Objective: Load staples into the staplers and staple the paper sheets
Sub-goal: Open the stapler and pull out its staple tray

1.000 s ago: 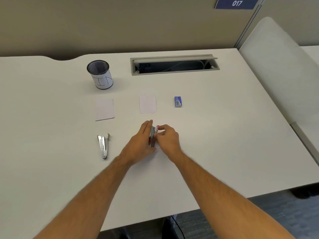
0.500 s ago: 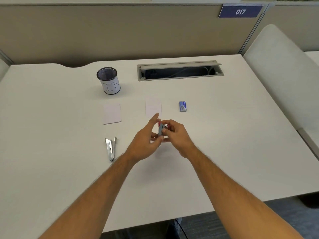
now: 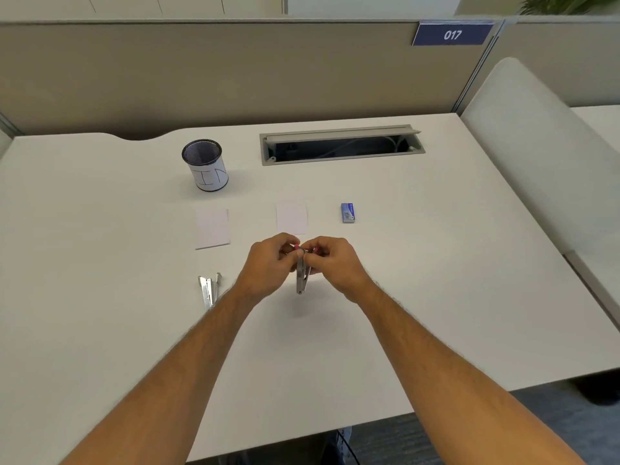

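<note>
Two staplers are in view on the white bench (image 3: 100, 263). Furthest left of the task's things, the spare stapler (image 3: 208, 292) lies flat on the bench, its metal arms splayed apart at the far end, untouched. Beyond it sits the left paper sheet (image 3: 212, 228), flat, and further back a black mesh pen cup (image 3: 204, 164) stands upright with a white label wrapped round it.

Toward the middle, the left hand (image 3: 265, 266) is raised above the bench, its fingers (image 3: 285, 241) curled in and pinching the far end of the held stapler (image 3: 303, 276), where a small pink part shows. That stapler hangs tilted between the two hands, its near end pointing down toward the bench and casting a soft shadow below; whether it touches the surface cannot be told. Just behind the hands lies the second paper sheet (image 3: 291, 217), flat and apart from them.

On the other side, the right hand (image 3: 335, 266) meets the left, its fingertips closed on the same far end of the stapler. Beyond and to the right, a small blue staple box (image 3: 347, 212) rests on the bench, well clear of both hands. At the back, a grey cable tray (image 3: 340, 146) is set into the bench with its flap open.
</note>
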A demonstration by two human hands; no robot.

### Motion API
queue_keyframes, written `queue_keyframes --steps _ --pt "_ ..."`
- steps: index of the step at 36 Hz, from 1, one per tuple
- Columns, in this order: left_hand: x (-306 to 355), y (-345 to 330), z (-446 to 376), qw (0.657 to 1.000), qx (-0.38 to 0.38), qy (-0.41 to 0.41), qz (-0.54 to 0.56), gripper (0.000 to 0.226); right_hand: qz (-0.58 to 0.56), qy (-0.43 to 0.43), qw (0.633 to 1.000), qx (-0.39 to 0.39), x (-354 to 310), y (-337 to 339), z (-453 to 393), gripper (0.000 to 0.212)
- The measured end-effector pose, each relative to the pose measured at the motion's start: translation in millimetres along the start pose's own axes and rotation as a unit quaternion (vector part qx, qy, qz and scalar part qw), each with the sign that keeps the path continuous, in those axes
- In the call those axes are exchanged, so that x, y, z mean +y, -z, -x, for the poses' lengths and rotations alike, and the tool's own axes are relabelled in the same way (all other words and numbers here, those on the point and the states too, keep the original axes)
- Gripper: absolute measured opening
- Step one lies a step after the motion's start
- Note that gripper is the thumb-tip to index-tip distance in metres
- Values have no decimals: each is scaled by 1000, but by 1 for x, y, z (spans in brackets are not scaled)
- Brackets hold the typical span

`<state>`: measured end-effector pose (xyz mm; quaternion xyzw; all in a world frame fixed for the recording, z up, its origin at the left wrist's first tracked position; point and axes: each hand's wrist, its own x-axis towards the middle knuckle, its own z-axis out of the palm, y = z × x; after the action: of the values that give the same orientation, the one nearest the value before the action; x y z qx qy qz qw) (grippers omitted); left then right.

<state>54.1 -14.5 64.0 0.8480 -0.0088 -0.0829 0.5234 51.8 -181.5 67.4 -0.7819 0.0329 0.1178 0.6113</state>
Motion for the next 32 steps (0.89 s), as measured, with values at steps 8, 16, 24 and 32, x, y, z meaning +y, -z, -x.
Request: queue_keyframes --steps 8,16,24,32 --pt "7 1 2 999 40 -8 3 8 -46 -19 998 37 5 2 -4 12" --pt "0 8 6 995 78 5 64 10 -146 -57 986 55 14 9 -9 25" --pt "-3 21 10 958 73 74 267 20 -216 -63 971 85 19 12 -12 19" --pt "-10 24 21 932 -57 179 311 10 -277 -45 958 60 13 13 -13 20"
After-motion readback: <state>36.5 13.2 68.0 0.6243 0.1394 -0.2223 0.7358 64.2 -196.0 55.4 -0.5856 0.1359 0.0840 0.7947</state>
